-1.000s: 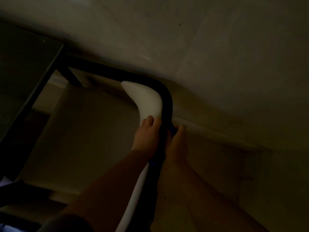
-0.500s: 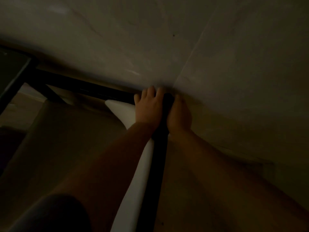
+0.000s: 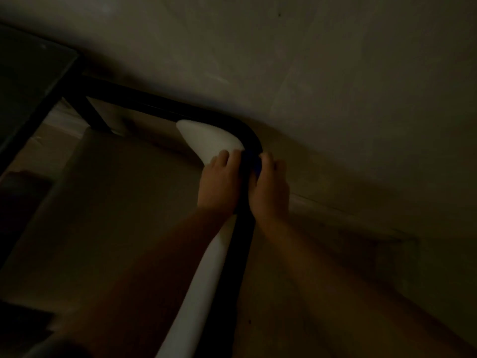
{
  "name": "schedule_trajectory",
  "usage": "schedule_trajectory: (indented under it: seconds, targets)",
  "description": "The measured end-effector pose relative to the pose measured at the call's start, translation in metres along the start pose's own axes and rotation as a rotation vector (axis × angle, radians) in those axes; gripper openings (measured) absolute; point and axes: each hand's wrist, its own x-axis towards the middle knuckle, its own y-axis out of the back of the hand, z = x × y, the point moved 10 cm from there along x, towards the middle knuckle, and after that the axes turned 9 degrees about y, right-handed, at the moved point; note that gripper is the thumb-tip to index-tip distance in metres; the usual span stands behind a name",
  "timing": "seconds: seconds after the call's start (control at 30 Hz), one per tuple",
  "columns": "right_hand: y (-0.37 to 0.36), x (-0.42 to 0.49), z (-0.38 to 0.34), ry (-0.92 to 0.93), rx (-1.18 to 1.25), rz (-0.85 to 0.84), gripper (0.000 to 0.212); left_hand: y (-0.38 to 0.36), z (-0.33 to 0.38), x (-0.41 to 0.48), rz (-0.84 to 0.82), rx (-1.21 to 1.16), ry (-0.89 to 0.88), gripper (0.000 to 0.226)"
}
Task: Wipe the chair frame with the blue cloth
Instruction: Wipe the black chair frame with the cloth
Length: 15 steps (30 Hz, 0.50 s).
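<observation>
The scene is very dark. A black tubular chair frame (image 3: 240, 254) runs up from the bottom centre and bends left at a rounded corner. A white seat edge (image 3: 209, 142) lies inside the bend. My left hand (image 3: 219, 182) and my right hand (image 3: 269, 187) clasp the tube from either side just below the corner. A small patch of the blue cloth (image 3: 254, 162) shows between my fingertips, pressed around the tube. Most of the cloth is hidden under my hands.
A pale wall (image 3: 335, 73) stands close behind the frame, with a skirting ledge (image 3: 348, 213) at the right. A dark table with a black frame (image 3: 33, 81) fills the upper left. The light floor (image 3: 116, 215) lies below.
Both hands have slid back down the tube from the corner, so the bend and the white seat edge show again. The view has tilted down.
</observation>
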Motion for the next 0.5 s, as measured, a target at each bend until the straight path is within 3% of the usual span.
schedule_trajectory:
  seconds: [0.13, 0.2, 0.3, 0.43, 0.5]
  targets:
    - [-0.003, -0.067, 0.0, -0.02, 0.066, -0.078, 0.03, 0.007, 0.0, -0.06, -0.094, -0.027, 0.004, 0.031]
    - [-0.004, -0.106, 0.005, -0.103, 0.097, -0.081, 0.011, 0.015, -0.002, -0.101, -0.131, 0.016, 0.012, 0.038]
    - [-0.011, -0.176, 0.001, -0.173, 0.061, -0.138, 0.022, 0.033, -0.006, -0.171, -0.168, 0.1, 0.033, 0.047]
    - [-0.022, -0.269, -0.01, -0.262, 0.205, -0.21, 0.018, 0.055, -0.014, -0.256, -0.264, 0.2, 0.086, 0.052]
    - [-0.02, -0.305, -0.025, -0.194, 0.158, -0.265, 0.021, 0.068, -0.018, -0.291, -0.316, 0.216, 0.127, 0.052]
